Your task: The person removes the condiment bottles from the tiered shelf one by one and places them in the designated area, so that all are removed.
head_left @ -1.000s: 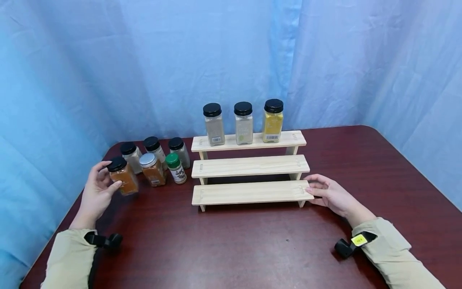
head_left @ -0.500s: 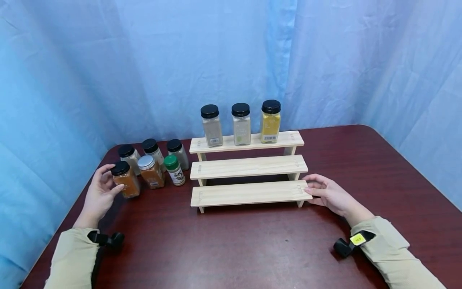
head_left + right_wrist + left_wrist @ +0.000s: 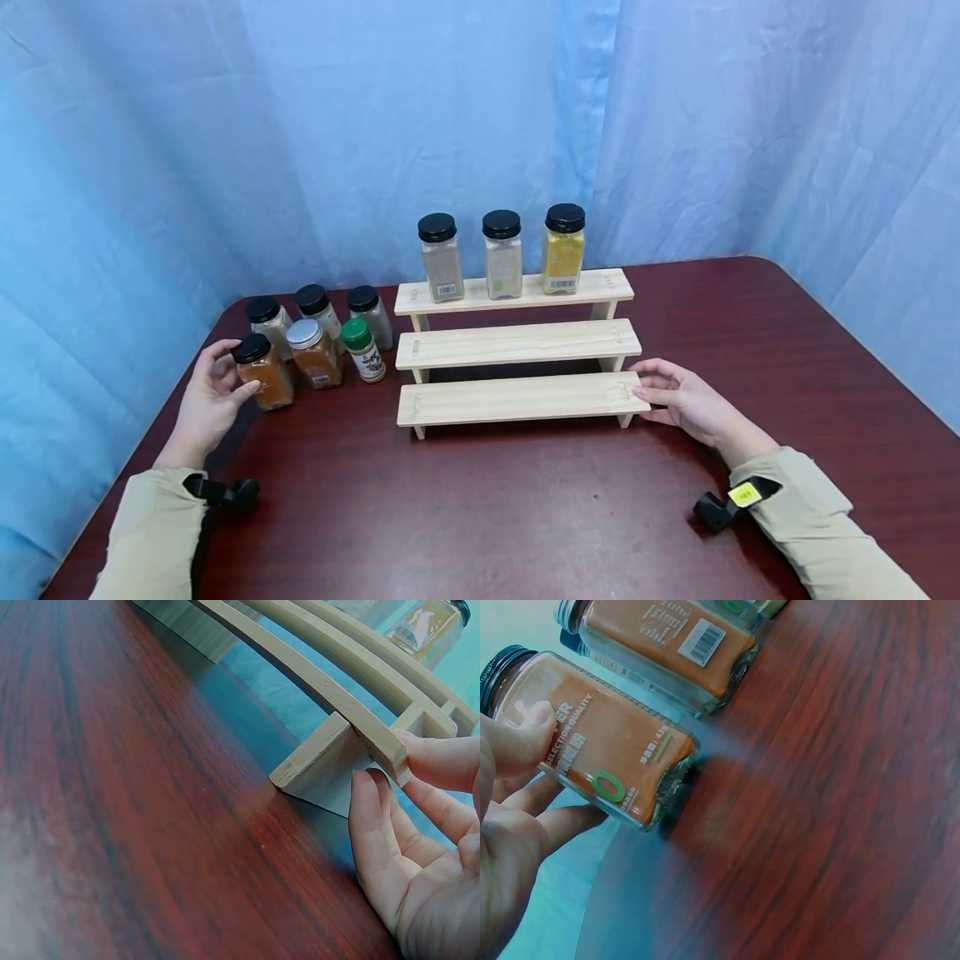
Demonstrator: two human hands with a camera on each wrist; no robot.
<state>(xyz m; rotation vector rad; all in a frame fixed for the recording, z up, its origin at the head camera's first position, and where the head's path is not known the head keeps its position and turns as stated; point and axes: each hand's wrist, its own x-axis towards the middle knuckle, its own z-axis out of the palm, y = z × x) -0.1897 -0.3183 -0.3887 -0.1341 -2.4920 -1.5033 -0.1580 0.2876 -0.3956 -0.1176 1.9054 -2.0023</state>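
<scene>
My left hand (image 3: 206,408) holds a square spice jar (image 3: 266,383) of orange-brown powder with a black lid, thumb on the near face and fingers behind. In the left wrist view the jar (image 3: 604,746) stands with its base at the tabletop, beside a second orange-brown jar (image 3: 671,645). At the right end of a three-step wooden rack (image 3: 517,400), my right hand (image 3: 686,404) pinches the lowest shelf. The right wrist view shows the thumb over the shelf end (image 3: 386,754) and fingertips beneath it. Three black-lidded jars stand on the top shelf, the rightmost a yellow jar (image 3: 564,254).
Close to the held jar stand a silver-lidded jar (image 3: 317,358), a green-capped shaker (image 3: 365,354) and three black-lidded jars, one a grey jar (image 3: 372,319). All are on the dark red table (image 3: 480,517). Blue curtains (image 3: 337,125) hang behind and at both sides.
The left hand has brought the orange-brown jar slightly right, closer to the silver-lidded one, and stood it straighter. The right hand has stayed at the rack's end.
</scene>
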